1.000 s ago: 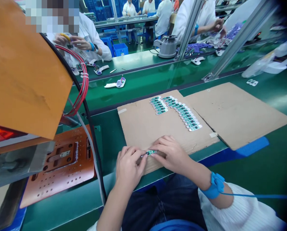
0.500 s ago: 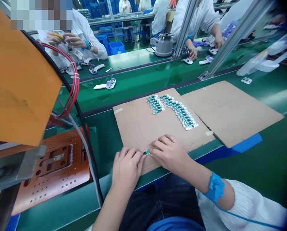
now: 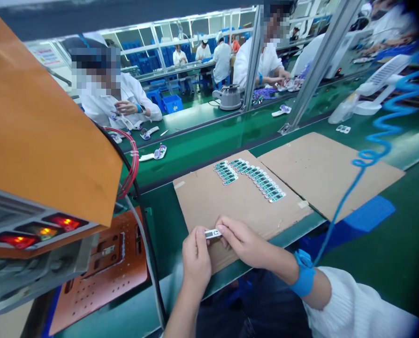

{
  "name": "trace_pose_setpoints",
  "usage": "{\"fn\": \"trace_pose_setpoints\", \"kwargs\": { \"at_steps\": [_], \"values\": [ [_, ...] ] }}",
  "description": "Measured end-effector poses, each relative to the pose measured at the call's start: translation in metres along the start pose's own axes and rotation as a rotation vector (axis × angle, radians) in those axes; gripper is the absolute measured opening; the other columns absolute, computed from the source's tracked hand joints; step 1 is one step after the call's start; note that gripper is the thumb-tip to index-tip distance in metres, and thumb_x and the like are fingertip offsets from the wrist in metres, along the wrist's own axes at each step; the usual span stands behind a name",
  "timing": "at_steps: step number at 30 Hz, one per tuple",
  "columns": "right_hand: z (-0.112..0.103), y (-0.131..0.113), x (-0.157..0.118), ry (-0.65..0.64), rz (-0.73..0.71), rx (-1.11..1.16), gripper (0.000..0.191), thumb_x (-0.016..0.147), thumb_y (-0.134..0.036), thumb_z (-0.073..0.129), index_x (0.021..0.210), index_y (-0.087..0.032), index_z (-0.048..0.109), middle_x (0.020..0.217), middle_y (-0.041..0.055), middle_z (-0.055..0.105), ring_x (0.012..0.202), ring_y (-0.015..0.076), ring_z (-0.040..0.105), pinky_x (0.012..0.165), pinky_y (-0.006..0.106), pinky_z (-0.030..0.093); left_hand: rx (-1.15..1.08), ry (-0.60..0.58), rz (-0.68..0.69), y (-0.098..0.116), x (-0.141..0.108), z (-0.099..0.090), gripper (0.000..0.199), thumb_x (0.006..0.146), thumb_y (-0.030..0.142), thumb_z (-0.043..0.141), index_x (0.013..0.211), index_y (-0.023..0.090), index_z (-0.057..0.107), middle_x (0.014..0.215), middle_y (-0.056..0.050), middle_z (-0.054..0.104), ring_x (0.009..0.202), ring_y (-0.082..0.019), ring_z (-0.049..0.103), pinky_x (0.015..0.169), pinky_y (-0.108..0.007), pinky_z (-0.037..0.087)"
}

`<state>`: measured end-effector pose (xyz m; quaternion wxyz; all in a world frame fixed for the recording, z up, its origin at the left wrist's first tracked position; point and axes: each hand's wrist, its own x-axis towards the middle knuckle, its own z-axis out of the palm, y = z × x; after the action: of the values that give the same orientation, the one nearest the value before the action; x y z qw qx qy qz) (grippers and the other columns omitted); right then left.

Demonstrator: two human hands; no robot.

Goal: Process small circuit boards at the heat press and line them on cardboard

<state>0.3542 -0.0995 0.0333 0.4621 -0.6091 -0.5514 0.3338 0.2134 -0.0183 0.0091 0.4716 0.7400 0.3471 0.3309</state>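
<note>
The left hand (image 3: 197, 257) and right hand (image 3: 240, 240) pinched a slim, white, dark-windowed, plastic-looking strip (image 3: 212, 234) endwise between fingers (image 3: 201, 241), probably to expose its face.

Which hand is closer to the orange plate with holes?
Left. The left hand is right of the orange plate; the right hand is farther right, beyond the white piece both hold.

One left hand (image 3: 197, 257) and one right hand (image 3: 241, 241) have one white strip (image 3: 212, 234) between them, and the right wrist wears one blue wristband (image 3: 303, 274) with one blue cord (image 3: 332, 228). Two cardboard sheets (image 3: 226, 206) lie on the tabletop (image 3: 170, 225), the left one bearing two groups of circuit boards (image 3: 265, 184), too small to count surely. Three lit lamps (image 3: 68, 223) show on one orange machine (image 3: 54, 141), and two metal posts (image 3: 320, 66) stand beyond.
</note>
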Motion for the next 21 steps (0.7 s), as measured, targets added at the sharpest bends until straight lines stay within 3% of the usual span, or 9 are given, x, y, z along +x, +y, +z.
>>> {"fn": "trace_pose_setpoints", "kwargs": {
  "at_steps": [2,4,10,14,21],
  "values": [
    [0.008,0.003,0.007,0.048,0.047,0.042,0.037,0.107,-0.043,0.030,0.080,-0.022,0.045,0.067,-0.0023,0.049,0.063,0.0152,0.050,0.063,0.029,0.043,0.043,0.121,-0.001,-0.006,0.003,0.008,0.047,0.101,0.048,0.035,0.063,0.022,0.045,0.055,0.003,0.046,0.051,-0.013,0.043,0.051,-0.027,0.032],
    [0.014,0.008,0.012,0.071,0.086,0.072,0.041,0.106,-0.048,0.030,0.077,-0.022,0.045,0.066,-0.0023,0.049,0.061,0.0149,0.050,0.060,0.029,0.042,0.077,0.170,-0.009,-0.011,0.006,0.012,0.047,0.100,0.047,0.036,0.061,0.022,0.044,0.053,0.003,0.046,0.049,-0.013,0.043,0.051,-0.027,0.031],
    [0.018,0.024,0.018,-0.049,0.142,0.221,0.049,0.101,-0.061,0.036,0.073,-0.022,0.045,0.062,-0.0036,0.049,0.052,0.0118,0.046,0.051,0.026,0.038,0.053,0.144,-0.026,-0.015,0.009,0.013,0.047,0.098,0.048,0.040,0.059,0.022,0.045,0.052,0.001,0.051,0.049,-0.014,0.048,0.051,-0.027,0.034],
    [0.017,0.027,0.018,-0.053,0.142,0.244,0.052,0.100,-0.064,0.036,0.071,-0.022,0.044,0.056,-0.0056,0.043,0.048,0.0107,0.040,0.048,0.025,0.033,-0.009,0.121,-0.061,-0.017,0.008,0.016,0.050,0.099,0.051,0.037,0.061,0.021,0.051,0.055,-0.001,0.058,0.052,-0.015,0.052,0.054,-0.027,0.038],
    [0.016,0.024,0.016,-0.075,0.169,0.276,0.051,0.101,-0.062,0.034,0.073,-0.021,0.045,0.060,-0.0046,0.045,0.051,0.0113,0.043,0.050,0.025,0.037,-0.079,0.126,-0.118,-0.015,0.007,0.019,0.056,0.098,0.056,0.036,0.060,0.020,0.055,0.052,-0.001,0.057,0.050,-0.015,0.052,0.052,-0.027,0.037]
  ]
}}
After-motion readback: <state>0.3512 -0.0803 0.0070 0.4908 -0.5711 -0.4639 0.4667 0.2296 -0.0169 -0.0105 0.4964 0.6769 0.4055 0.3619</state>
